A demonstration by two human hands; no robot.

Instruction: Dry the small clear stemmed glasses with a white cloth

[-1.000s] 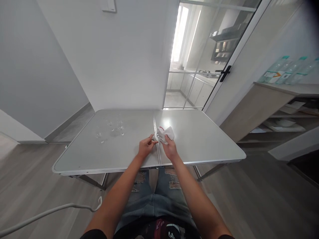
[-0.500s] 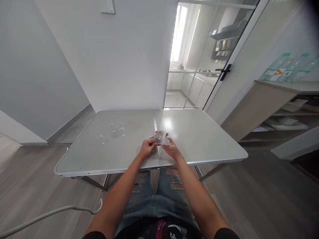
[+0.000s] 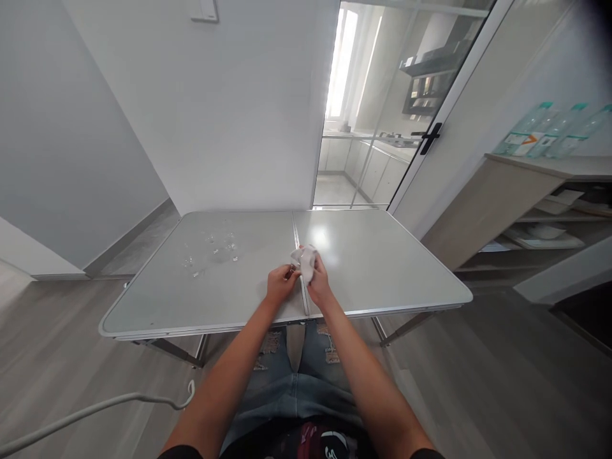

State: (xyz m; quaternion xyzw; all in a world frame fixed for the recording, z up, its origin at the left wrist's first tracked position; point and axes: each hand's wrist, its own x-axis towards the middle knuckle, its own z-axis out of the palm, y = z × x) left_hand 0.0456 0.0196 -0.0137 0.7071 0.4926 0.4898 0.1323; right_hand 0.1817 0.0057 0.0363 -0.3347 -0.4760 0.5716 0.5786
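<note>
Over the table's centre seam, my right hand (image 3: 319, 285) is closed on a crumpled white cloth (image 3: 307, 261). The cloth is wrapped around a small clear glass, most of which it hides. Close beside it on the left, my left hand (image 3: 281, 282) has its fingers pinched on the glass's lower end. Several see-through glasses (image 3: 231, 242) stand or lie on the left half of the table; their outlines are too faint to tell their exact shape.
The grey folding table (image 3: 382, 261) has a metal rim. Plastic bottles (image 3: 528, 134) stand on a wooden shelf unit (image 3: 482, 210) at right. Behind the table is a glass door (image 3: 368, 108). A pale curved pole (image 3: 109, 405) juts in at lower left.
My right hand has turned and brought the white cloth over the glass, which showed more plainly before. My left hand has stayed nearly in place. The view has shifted slightly.
</note>
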